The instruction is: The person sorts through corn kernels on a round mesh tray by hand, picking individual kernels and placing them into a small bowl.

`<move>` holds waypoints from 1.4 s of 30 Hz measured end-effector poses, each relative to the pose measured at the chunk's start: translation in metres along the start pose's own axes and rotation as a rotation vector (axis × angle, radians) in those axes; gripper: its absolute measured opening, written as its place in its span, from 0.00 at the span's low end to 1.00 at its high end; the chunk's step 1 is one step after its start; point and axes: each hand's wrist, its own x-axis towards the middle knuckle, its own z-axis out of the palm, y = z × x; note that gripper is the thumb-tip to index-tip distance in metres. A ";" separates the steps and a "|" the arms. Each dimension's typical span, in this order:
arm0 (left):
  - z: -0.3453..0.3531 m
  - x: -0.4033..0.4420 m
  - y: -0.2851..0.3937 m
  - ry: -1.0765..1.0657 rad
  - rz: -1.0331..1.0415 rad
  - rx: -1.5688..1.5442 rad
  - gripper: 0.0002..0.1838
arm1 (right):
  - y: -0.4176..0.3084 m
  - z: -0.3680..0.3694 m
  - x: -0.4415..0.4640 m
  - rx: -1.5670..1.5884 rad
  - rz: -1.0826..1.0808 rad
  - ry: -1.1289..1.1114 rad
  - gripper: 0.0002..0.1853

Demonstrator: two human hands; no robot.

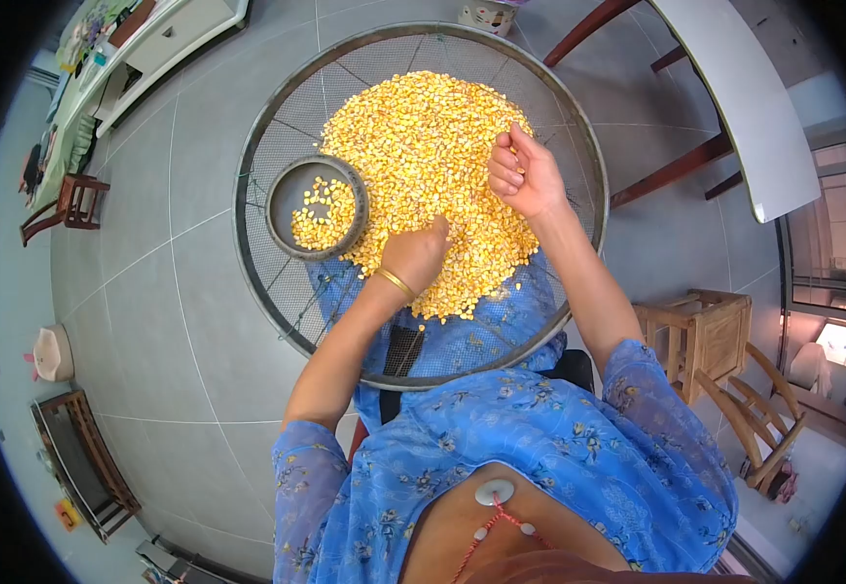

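Observation:
A wide pile of yellow corn kernels [423,127] lies on a round mesh sieve [285,107] with a dark rim, which rests over my lap. On the sieve's left side stands a dark round bowl [287,185] holding a smaller heap of kernels. My left hand [417,257], with a gold bangle at the wrist, is low over the front of the pile, closed, back upward; whatever its curled fingers hold is hidden. Over the pile's right edge, my right hand [528,175] is turned palm up with its fingers curled in; I cannot make out anything in them.
A white-topped table [749,97] with dark legs stands at the right. Below it are a wooden stool [710,336] and a wooden chair [758,414]. A white cabinet [165,49] and a small brown stool [77,201] are at the left, on grey floor tiles.

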 end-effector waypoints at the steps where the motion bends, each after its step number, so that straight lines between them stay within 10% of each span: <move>1: 0.006 0.000 0.000 -0.004 0.002 0.003 0.07 | 0.000 0.000 0.000 0.005 -0.002 0.001 0.16; 13: 0.007 0.001 -0.003 -0.014 0.031 0.081 0.06 | -0.004 0.003 -0.002 -0.583 -0.034 0.054 0.12; 16: 0.006 0.010 -0.014 0.322 0.075 -0.634 0.12 | 0.018 -0.002 0.010 -1.559 -0.342 0.223 0.11; 19: -0.028 0.005 -0.021 0.014 -0.264 -1.405 0.13 | 0.036 -0.004 0.009 -1.829 -0.281 0.266 0.12; 23: -0.040 0.003 -0.034 0.095 -0.174 -2.050 0.15 | 0.054 0.013 0.007 -2.135 -0.224 0.220 0.12; 31: -0.037 0.002 -0.042 0.104 0.012 -2.305 0.15 | 0.063 -0.002 0.021 -2.283 -0.374 0.130 0.07; 34: -0.038 0.002 -0.045 0.084 0.048 -2.350 0.13 | 0.060 0.000 0.024 -2.212 -0.421 0.213 0.06; 39: -0.040 0.002 -0.047 0.197 -0.061 -2.328 0.11 | 0.016 0.001 0.016 -0.258 0.023 -0.181 0.06; 42: -0.040 0.005 -0.047 0.176 -0.112 -2.097 0.10 | 0.007 0.006 0.010 -0.097 -0.020 -0.045 0.12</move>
